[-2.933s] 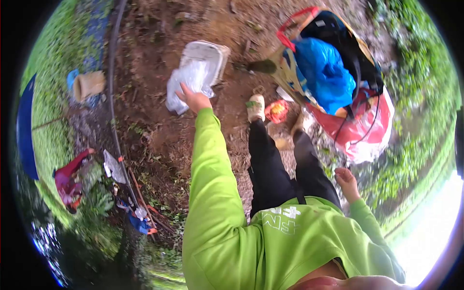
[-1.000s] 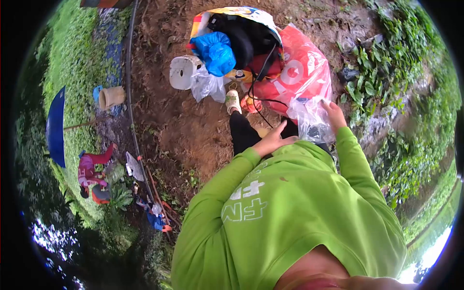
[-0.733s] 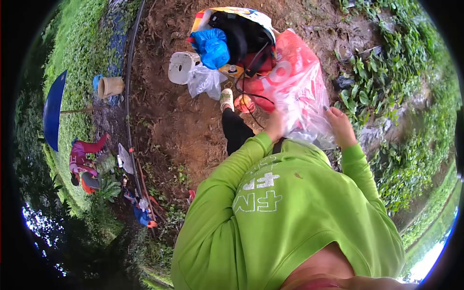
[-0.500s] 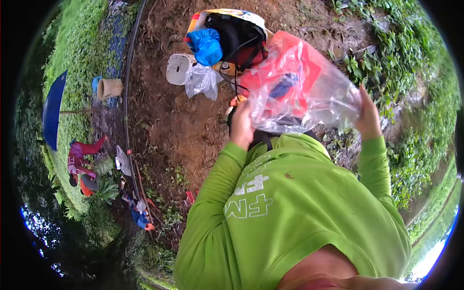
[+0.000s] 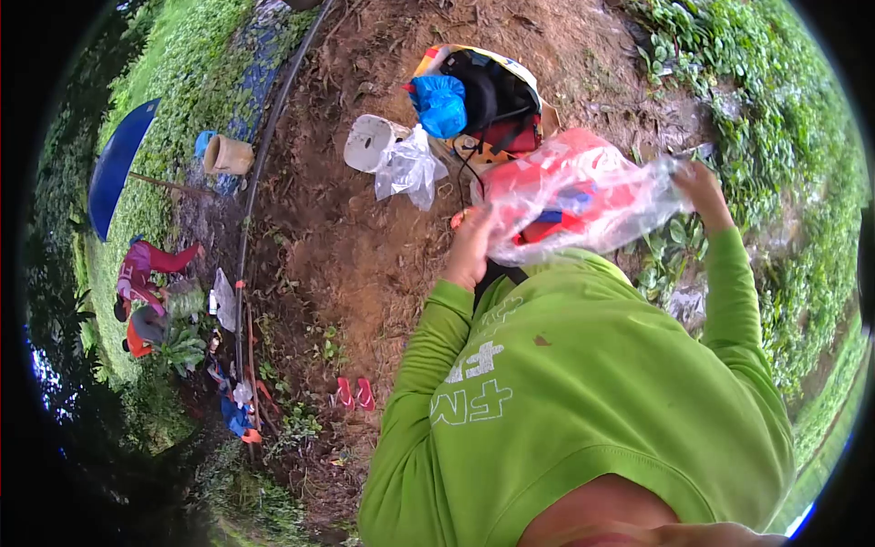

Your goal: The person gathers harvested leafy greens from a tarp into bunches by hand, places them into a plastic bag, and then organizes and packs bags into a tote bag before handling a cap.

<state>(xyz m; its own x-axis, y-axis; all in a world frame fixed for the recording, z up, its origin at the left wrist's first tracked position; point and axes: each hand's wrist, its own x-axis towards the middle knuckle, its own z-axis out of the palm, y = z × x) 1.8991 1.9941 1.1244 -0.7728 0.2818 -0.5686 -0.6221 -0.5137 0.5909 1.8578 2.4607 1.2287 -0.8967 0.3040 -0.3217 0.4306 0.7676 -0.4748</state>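
A clear plastic bag (image 5: 629,228) with red and blue contents is stretched between my hands, in front of my green sweatshirt. My left hand (image 5: 469,248) is closed on its left edge. At the far right end, my right hand (image 5: 702,190) grips the bunched plastic. The red item (image 5: 583,159) shows through the film, with a blue patch lower down; I cannot make out what it is. Just beyond the bag stands an open carrier bag (image 5: 524,73) holding dark things and a blue plastic bundle (image 5: 439,105).
A white container (image 5: 369,143) and a crumpled clear bag (image 5: 410,171) lie on the muddy ground. Red flip-flops (image 5: 355,394) sit to the left. Beyond a black pipe (image 5: 260,169), another person (image 5: 146,269) bends near a blue umbrella (image 5: 123,169) and a bucket (image 5: 228,155).
The clear bag has gone from raised and spread to lower and flatter, its right end gathered. My view has shifted, bringing the flip-flops fully into sight.
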